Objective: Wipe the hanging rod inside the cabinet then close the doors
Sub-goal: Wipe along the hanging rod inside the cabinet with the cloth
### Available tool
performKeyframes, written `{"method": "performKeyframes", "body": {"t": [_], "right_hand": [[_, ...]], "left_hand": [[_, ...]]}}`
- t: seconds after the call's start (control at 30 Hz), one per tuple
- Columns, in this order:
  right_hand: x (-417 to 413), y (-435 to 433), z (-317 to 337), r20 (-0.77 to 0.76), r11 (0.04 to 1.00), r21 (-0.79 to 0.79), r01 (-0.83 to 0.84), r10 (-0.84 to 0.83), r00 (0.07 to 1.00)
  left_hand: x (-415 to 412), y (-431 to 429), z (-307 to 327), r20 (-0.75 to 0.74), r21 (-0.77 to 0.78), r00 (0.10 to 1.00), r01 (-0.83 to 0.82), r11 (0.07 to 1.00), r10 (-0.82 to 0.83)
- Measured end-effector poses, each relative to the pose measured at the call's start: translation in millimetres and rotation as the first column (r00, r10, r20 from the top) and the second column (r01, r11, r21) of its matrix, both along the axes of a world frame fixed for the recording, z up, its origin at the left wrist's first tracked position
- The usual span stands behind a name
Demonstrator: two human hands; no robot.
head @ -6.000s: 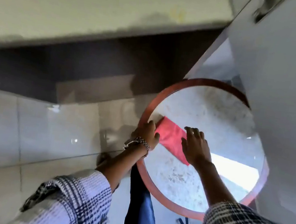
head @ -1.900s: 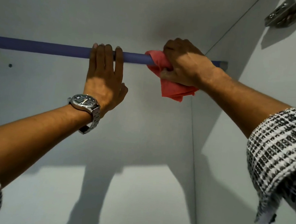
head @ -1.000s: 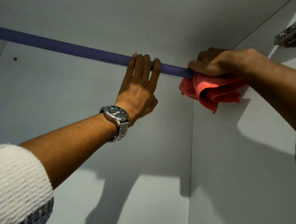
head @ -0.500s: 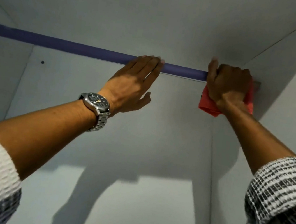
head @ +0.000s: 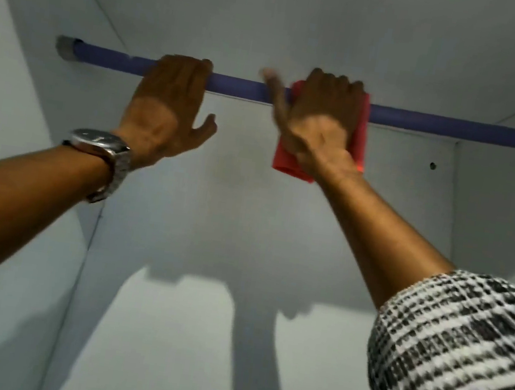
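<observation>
A blue-purple hanging rod (head: 237,87) runs across the top of the white cabinet, its left end in a grey socket (head: 64,47). My left hand (head: 166,107), with a metal watch on the wrist, is hooked over the rod left of centre, thumb free below. My right hand (head: 322,118) presses a red cloth (head: 361,133) around the rod near the middle, thumb stretched out to the left. The cloth hangs down behind my right wrist. The cabinet doors are out of view.
White cabinet back wall (head: 231,211), left side wall (head: 20,72) and right side wall (head: 509,211) enclose the space. A small hole (head: 432,166) marks the right wall. The cabinet ceiling (head: 289,19) lies just above the rod.
My right hand with the cloth has slid left along the rod, from its right end to near the middle. My left hand has shifted left and now curls over the rod.
</observation>
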State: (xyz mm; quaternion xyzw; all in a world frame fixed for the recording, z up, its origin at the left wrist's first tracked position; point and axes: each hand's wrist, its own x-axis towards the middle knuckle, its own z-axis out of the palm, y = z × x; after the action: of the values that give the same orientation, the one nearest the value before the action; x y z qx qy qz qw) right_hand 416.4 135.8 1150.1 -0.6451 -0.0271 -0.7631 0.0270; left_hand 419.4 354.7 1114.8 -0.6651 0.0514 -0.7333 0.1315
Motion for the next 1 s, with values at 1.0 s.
{"method": "performKeyframes", "body": {"t": [1.0], "right_hand": [[32.1,205.7,-2.7,0.256,0.956,-0.271,0.114,-0.043,0.966]], "left_hand": [[-30.0,126.8,-2.4,-0.191,-0.027,0.975,-0.125,0.992,0.118]]}}
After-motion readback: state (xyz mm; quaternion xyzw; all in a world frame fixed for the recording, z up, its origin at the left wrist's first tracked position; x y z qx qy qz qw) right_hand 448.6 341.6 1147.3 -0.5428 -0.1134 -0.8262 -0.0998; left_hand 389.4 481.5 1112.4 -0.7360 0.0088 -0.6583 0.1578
